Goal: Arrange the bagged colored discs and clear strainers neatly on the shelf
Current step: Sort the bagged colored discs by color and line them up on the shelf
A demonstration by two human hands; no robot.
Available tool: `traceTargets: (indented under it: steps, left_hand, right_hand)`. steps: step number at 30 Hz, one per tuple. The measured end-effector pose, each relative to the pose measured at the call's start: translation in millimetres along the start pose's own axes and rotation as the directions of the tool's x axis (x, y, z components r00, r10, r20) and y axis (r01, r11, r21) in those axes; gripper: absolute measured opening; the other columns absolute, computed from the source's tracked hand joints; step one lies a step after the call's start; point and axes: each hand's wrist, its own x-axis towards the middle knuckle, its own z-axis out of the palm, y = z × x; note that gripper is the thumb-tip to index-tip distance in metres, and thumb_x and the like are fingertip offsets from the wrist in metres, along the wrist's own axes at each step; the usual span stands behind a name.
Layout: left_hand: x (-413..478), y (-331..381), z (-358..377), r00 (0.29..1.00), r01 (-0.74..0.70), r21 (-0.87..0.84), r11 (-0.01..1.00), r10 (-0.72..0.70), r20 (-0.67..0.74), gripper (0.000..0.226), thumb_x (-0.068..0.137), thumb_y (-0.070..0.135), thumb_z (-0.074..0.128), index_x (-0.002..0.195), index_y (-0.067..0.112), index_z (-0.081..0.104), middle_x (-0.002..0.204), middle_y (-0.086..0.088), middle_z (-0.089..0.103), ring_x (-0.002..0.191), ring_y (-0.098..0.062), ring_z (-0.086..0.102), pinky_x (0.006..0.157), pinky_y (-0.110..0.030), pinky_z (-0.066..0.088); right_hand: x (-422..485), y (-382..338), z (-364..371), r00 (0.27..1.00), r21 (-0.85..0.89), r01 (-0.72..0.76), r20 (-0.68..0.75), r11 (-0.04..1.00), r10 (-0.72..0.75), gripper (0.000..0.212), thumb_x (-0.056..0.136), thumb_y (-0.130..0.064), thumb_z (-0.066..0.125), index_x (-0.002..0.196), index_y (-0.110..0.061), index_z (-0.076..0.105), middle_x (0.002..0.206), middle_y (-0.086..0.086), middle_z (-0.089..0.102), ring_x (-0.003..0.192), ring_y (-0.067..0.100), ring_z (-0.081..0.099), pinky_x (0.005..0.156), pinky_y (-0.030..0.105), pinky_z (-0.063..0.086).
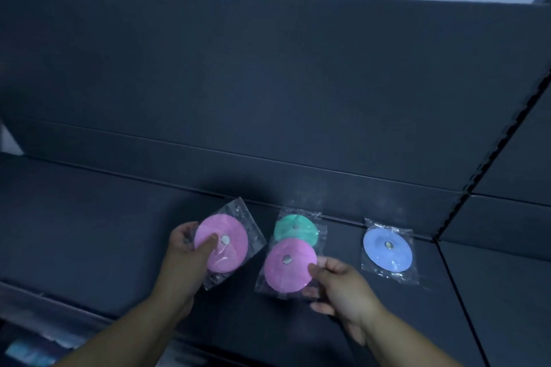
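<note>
My left hand (187, 250) grips a bagged pink disc (226, 243) by its left edge, thumb on the disc's face, above the dark shelf (89, 232). My right hand (340, 286) pinches the right edge of a second bagged pink disc (287, 267), which overlaps the front of a bagged green disc (296, 226) lying near the shelf's back wall. To the right, apart from both hands, a bagged blue disc (387, 249) lies flat on the shelf. Each disc has a small silver centre. No clear strainers are in view.
The shelf's dark back panel (268, 83) rises behind the discs. A slotted upright (489, 158) and a seam mark the shelf's right end. Below the front edge at the lower left, blurred bagged items (29, 348) sit on a lower level.
</note>
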Motion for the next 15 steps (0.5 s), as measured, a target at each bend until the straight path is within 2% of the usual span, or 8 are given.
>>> traceTargets:
  steps: [5,10,15]
  left_hand:
    - [12.7,-2.5,-32.4,0.985,0.171,-0.064,0.983,-0.168,0.043,0.018,0.089,0.006,0.062,0.105,0.002,0.055,0.099,-0.017,0.064,0.069,-0.024,0.060,0.047,-0.029,0.049]
    - [44.7,4.5,-67.8,0.946,0.297,-0.099,0.950,-0.279,0.166,0.019,0.086,0.002,0.061,0.104,0.001,0.054,0.096,-0.019,0.064,0.074,-0.025,0.057,0.058,-0.032,0.047]
    - [76.7,2.7,-105.6,0.904,0.359,-0.078,0.930,-0.326,0.276,0.019,0.087,-0.002,0.059,0.104,0.003,0.053,0.098,-0.018,0.063,0.077,-0.025,0.058,0.063,-0.033,0.049]
  right_hand:
    - [14.8,-9.9,21.8,0.999,-0.048,0.028,-0.034,0.998,-0.030,0.011,0.096,-0.019,0.054,0.096,-0.017,0.065,0.070,0.000,0.065,0.058,0.012,0.057,0.045,0.019,0.042]
    - [53.8,-24.4,72.5,0.997,-0.035,0.027,-0.068,0.999,-0.029,0.015,0.099,-0.015,0.047,0.102,-0.016,0.061,0.071,0.002,0.066,0.060,0.012,0.059,0.047,0.021,0.045]
    - [94.2,-33.2,135.5,0.993,-0.025,-0.025,-0.120,0.999,0.022,0.014,0.098,-0.010,0.047,0.099,-0.016,0.060,0.071,0.004,0.067,0.059,0.013,0.059,0.052,0.023,0.050]
